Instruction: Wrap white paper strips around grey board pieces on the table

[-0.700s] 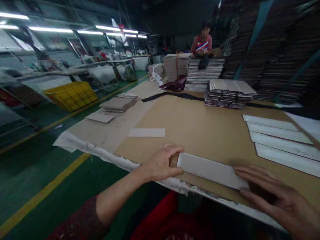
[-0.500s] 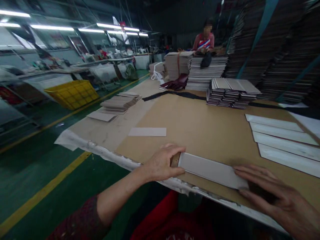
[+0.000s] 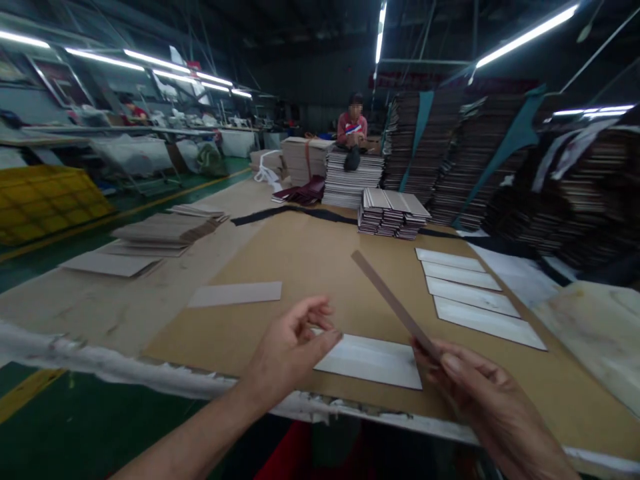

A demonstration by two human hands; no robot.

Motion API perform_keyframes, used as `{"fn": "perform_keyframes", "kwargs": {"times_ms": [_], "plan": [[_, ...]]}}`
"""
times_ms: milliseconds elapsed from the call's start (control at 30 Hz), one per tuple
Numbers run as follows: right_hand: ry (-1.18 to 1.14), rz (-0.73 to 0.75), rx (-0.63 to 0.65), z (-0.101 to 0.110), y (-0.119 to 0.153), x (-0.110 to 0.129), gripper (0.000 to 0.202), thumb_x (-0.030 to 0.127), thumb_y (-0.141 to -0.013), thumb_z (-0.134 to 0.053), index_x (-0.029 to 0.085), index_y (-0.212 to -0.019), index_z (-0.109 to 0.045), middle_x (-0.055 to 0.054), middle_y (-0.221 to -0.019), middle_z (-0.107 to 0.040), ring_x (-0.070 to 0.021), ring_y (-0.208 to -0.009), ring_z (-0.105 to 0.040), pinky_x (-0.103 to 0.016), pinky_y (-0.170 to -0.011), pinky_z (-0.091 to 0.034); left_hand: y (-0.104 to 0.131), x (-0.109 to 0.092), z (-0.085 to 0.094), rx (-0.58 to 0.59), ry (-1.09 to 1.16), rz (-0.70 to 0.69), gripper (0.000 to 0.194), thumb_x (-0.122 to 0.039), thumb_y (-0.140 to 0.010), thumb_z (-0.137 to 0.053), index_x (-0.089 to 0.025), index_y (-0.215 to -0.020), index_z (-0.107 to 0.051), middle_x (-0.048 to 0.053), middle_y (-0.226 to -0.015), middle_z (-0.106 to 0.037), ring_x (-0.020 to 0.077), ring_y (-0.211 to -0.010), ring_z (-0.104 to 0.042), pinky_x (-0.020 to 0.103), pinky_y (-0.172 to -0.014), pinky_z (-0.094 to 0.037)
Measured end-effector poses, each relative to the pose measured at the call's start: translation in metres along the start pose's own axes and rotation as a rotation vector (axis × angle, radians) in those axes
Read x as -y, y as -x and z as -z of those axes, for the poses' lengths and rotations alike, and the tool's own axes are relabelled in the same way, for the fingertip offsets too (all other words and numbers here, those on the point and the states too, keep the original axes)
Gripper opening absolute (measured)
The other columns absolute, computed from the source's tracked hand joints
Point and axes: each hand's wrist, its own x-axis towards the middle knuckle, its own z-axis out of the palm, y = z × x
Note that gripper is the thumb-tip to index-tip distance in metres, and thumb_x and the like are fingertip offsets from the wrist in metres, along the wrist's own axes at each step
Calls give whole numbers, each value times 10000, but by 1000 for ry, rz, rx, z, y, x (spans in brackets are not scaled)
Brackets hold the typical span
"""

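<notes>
My right hand (image 3: 480, 393) pinches one end of a thin grey-brown cardboard strip (image 3: 395, 307), which is raised off the table and slants up to the left, seen nearly edge-on. My left hand (image 3: 300, 340) has its fingers loosely curled and the thumb apart, with nothing visible between them. Its thumb overlaps the left end of a white rectangular panel (image 3: 370, 363) with a dark edge, lying flat near the table's front edge; contact is unclear. Beyond the left hand lies a separate grey cardboard strip (image 3: 240, 293).
Several white panels (image 3: 475, 303) overlap in a row at the right. Grey cardboard sheets (image 3: 155, 230) are piled at the left. Stacked boards (image 3: 393, 210) and a black strip (image 3: 295, 211) lie farther back. A person (image 3: 354, 127) is behind tall stacks. Clear plastic sheeting (image 3: 595, 333) lies far right.
My right hand has lifted the cardboard strip and tipped it up; a white panel now shows between the hands. The left hand has come off the strip's end. The view has swung right.
</notes>
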Motion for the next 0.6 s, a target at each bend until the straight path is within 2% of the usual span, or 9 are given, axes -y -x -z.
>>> {"fn": "perform_keyframes", "kwargs": {"times_ms": [67,133,200,300,467,533,600], "plan": [[-38,-15,76,-15,6,-1,447,542,-691,-829,255,-1030,-780,-98,-1143,-721,-227,-1030,-677,-194,-790,-565,1,-15,-22,120,200,68,688,-515,-718,-775,-198,-1277,-529,92,-1218,-583,178,-918,-592,289,-717,-492],[-59,-34,143,-25,10,-3,420,514,-713,-827,267,-1049,-772,-83,-1117,-731,-211,-991,-683,-207,-808,-558,1,-24,-39,203,341,111,651,-509,-720,-799,-202,-1239,-552,80,-1203,-605,161,-907,-606,249,-681,-484],[-81,-50,177,-29,12,-6,418,500,-721,-826,278,-1069,-764,-73,-1094,-739,-210,-972,-685,-235,-840,-554,2,-26,-50,214,443,142,591,-492,-739,-802,-196,-1193,-565,65,-1130,-633,147,-878,-614,222,-649,-481],[-74,-58,192,-30,13,-8,434,511,-731,-814,287,-1098,-755,-69,-1119,-732,-214,-993,-678,-250,-869,-543,4,-24,-57,182,508,168,556,-458,-737,-814,-173,-1143,-565,57,-1055,-642,136,-843,-612,217,-639,-494],[-13,-24,168,-30,11,-9,438,548,-721,-798,288,-1072,-767,-72,-1089,-741,-228,-990,-684,-258,-874,-552,4,-25,-52,220,459,158,580,-466,-729,-793,-150,-1152,-554,98,-1084,-644,180,-904,-620,276,-718,-510],[45,-2,84,-21,7,-8,461,581,-684,-801,284,-1037,-778,-73,-1072,-745,-244,-975,-692,-245,-809,-577,2,-24,-39,204,345,105,696,-501,-719,-774,-161,-1265,-508,131,-1196,-617,225,-1009,-608,330,-791,-511],[146,29,-44,-4,1,-6,508,610,-628,-813,297,-1027,-780,-62,-1102,-738,-272,-977,-695,-249,-742,-602,0,-19,-17,117,102,12,841,-511,-701,-772,-192,-1395,-418,143,-1341,-541,268,-1148,-554,398,-892,-495]]}}
